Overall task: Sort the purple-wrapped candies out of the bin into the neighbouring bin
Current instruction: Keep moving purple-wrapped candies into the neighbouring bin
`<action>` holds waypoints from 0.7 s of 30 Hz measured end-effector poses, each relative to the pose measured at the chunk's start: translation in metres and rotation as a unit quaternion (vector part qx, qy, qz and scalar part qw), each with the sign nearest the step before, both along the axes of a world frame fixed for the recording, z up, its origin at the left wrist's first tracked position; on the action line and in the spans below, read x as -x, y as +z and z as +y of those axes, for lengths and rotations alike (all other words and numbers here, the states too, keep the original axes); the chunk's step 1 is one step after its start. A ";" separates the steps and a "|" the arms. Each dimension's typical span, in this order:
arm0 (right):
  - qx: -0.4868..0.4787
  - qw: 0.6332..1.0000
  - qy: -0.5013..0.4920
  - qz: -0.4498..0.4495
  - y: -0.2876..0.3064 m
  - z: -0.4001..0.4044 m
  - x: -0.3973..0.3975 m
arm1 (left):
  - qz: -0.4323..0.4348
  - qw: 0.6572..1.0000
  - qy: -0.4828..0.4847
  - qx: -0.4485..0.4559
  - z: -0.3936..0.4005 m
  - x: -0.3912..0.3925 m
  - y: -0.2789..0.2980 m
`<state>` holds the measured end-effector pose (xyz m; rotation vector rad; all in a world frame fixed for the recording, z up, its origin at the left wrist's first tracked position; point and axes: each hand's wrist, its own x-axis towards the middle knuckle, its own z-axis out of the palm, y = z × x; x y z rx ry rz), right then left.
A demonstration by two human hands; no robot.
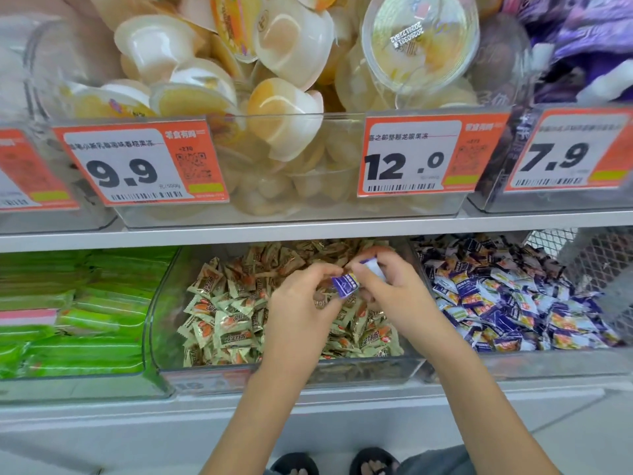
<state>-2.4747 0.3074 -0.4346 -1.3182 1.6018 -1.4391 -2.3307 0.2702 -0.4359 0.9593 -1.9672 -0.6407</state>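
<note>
**Purple-wrapped candies: two in hand above the gold bin**

Purple-wrapped candies are in both my hands. My left hand (301,299) pinches one purple candy (345,285) at its fingertips; my right hand (390,289) curls round a second candy (373,267), at 1 o'clock from the first. Both are held above the gold-wrapped sweets in the middle bin (274,370), lifted free, I judge, for transfer. The neighbouring bin (513,366), at 3 o'clock, holds purple-and-white wrappers. At 9 o'clock lie green packets (68,317). On the shelf (308,231) at 12 o'clock stand jelly cups (284,118) behind orange price tags (428,152).
</note>
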 end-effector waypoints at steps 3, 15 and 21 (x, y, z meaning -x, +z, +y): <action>0.017 0.998 -0.055 0.014 0.005 0.011 0.027 | -0.013 0.998 -0.021 -0.052 -0.001 -0.002 -0.009; -0.139 0.953 -0.184 0.198 -0.004 0.043 0.101 | -0.206 0.977 0.017 -0.052 -0.016 -0.025 -0.027; -0.030 0.915 -0.162 0.367 0.006 0.027 0.051 | -0.193 0.979 0.028 -0.053 -0.018 -0.030 -0.028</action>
